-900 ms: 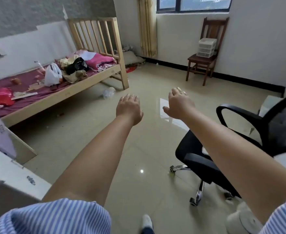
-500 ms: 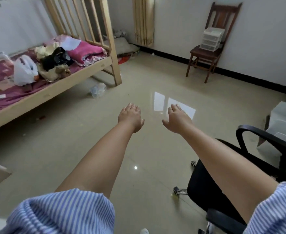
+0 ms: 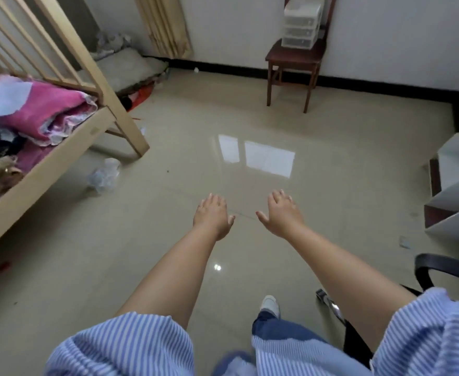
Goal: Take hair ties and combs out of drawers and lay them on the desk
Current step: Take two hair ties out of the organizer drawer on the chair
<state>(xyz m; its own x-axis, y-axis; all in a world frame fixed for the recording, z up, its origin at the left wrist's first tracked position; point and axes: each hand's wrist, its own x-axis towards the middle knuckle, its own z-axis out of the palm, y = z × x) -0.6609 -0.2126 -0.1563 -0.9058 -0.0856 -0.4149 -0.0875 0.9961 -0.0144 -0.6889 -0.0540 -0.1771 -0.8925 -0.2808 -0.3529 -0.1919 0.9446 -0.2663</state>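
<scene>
Both arms were stretched out in front of the person, over the shiny tiled floor (image 3: 168, 240). The left hand (image 3: 212, 216) was palm down, its grip loose and spread, with nothing in it. The right hand (image 3: 283, 215) hung just beside it, apart from it, fingers splayed and equally empty. Striped blue sleeves (image 3: 125, 346) covered the upper arms.

The small clear set of drawers (image 3: 300, 27) stood on the seat of a dark wooden chair (image 3: 293, 57) against the far wall, well apart from both hands. I could not tell what lay inside the drawers.

To the left stood a wooden bed (image 3: 60, 147) with a pink blanket (image 3: 44, 109) and other clutter heaped on it, and a crumpled plastic bag (image 3: 104, 175) lay on the floor near its leg. The arm of a black office chair (image 3: 445, 270) showed at the right edge, and a white shoe (image 3: 270, 305) was planted on the floor below the hands.
</scene>
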